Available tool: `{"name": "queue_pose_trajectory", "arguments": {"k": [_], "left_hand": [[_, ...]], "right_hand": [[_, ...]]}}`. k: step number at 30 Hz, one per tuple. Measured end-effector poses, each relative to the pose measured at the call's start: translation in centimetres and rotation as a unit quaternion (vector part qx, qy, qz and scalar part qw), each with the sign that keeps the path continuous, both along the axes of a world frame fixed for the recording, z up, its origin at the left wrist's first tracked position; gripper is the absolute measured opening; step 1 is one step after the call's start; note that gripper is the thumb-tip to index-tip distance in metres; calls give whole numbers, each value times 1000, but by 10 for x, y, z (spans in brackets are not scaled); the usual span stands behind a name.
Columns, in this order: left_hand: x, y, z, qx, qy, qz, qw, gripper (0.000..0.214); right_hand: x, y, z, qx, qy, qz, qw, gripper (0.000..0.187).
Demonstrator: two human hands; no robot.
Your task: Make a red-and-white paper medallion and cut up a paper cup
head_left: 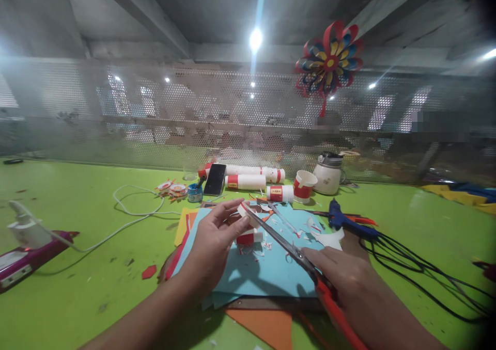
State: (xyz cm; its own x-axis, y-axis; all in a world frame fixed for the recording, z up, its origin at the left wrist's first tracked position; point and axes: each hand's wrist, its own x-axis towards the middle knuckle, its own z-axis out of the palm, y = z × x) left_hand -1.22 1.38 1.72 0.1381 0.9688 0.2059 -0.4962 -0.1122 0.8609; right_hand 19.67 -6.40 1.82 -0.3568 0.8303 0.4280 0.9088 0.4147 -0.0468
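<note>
My left hand (215, 236) pinches a small white and red paper piece (248, 221) over a stack of coloured paper sheets, light blue on top (263, 272). My right hand (344, 283) grips red-handled scissors (287, 244), blades open and pointing up-left, their tips at the paper piece. Small paper scraps lie scattered on the blue sheet.
Green table (89, 283). Behind the sheets: glue sticks (248, 181), a black phone (215, 179), a red-white cup (303, 186), a white jar (327, 174). A blue glue gun (349, 223) with black cables lies right. White cable and a pink device (23, 259) left. Paper pinwheel (329, 61) on mesh.
</note>
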Motion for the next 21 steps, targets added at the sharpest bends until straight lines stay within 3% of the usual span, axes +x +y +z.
{"name": "queue_pose_trajectory", "arguments": {"k": [11,16,21], "left_hand": [[-2,2,1,2,5,6,1000,45],[-2,5,-2,-9,-8,8,1000,56],[-3,6,-1,-23,-17,18,999,52]], "right_hand": [[0,1,3,-22,15,-7,1000,19],[-2,3,10,-93,55,7,994,18],[1,4,11,-164,87,28,982,16]]}}
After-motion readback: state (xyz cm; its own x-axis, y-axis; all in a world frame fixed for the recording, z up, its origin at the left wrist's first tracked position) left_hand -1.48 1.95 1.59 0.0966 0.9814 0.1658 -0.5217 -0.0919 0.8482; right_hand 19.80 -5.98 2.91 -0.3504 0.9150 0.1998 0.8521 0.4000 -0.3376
